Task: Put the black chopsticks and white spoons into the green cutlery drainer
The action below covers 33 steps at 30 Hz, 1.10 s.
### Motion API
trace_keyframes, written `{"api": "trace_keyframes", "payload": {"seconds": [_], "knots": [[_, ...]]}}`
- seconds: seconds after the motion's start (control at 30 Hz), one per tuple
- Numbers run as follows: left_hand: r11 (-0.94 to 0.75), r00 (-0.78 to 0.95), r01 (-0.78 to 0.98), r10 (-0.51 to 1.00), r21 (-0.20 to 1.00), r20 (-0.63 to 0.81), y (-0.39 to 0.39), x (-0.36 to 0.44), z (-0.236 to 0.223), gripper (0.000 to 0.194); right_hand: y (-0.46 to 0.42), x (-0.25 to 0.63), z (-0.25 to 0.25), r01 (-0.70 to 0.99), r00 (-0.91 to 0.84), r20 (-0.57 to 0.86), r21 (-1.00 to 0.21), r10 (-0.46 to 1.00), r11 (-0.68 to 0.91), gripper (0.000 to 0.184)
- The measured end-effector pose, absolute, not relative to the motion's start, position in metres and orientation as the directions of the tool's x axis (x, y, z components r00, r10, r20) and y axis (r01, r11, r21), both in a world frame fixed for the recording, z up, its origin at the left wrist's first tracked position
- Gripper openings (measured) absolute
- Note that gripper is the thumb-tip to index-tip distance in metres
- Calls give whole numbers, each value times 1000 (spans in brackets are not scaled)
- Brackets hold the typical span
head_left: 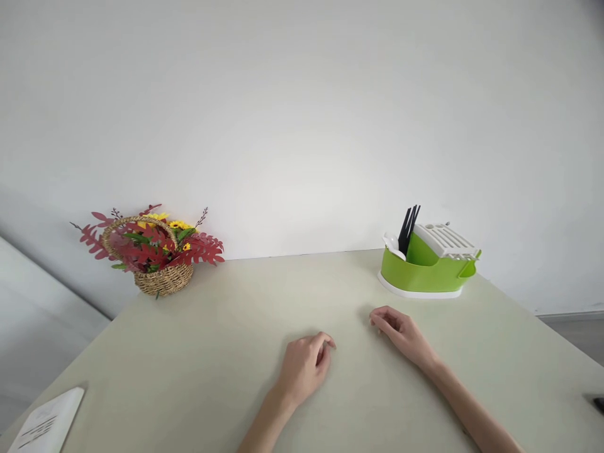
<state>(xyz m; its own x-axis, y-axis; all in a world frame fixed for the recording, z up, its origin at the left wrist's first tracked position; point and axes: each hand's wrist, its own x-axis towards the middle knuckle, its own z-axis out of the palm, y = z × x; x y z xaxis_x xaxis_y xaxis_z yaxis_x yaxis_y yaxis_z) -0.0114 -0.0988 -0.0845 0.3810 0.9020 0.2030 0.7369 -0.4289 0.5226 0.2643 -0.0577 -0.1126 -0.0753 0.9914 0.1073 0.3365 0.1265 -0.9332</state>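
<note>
My left hand [306, 366] rests on the table in the lower middle, its fingers curled in loosely. Nothing shows in its grasp. To the right and a little farther away, my right hand [395, 328] also lies on the tabletop with bent fingers and the thumb close to them, holding nothing that I can see. It is nearest to a green utensil holder [419, 277] on a white base, not touching it. White spoons [394, 245] and black chopsticks [408, 228] stand in the holder's left part, and a white slotted rack [447, 240] covers its right part.
At the back left of the pale table [226, 390] stands a wicker basket [165, 280] of red leaves and yellow flowers. A white booklet or box [47, 420] with dark print lies at the left front. A dark object [599, 404] shows at the right edge. A white wall rises behind.
</note>
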Motion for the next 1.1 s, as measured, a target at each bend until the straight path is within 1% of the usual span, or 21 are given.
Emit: {"api": "trace_keyframes", "payload": {"seconds": [0.3,0.57,0.73,0.8,0.97,1.03,1.1], "knots": [[-432,376,737,901,520,215,-98,-12,-88,24,-59,263,-111,307,-54,112,-944,992,124,49],[-428,382,739,902,521,198,-99,-12,-86,25,-61,266,-109,213,34,103,-973,994,93,49],[-427,383,740,903,519,196,-99,-12,-86,25,-59,274,-115,167,163,86,-984,983,58,48],[-428,383,739,902,520,198,-100,-12,-86,25,-56,279,-118,152,240,93,-987,966,57,47],[-429,380,737,902,522,204,-101,-13,-87,26,-54,292,-123,93,538,68,-995,840,21,49],[-429,380,737,902,522,206,-101,-13,-87,26,-53,300,-125,105,600,66,-994,797,3,51],[-429,379,735,902,524,206,-101,-14,-87,26,-53,308,-127,151,629,83,-988,773,-17,56]]}}
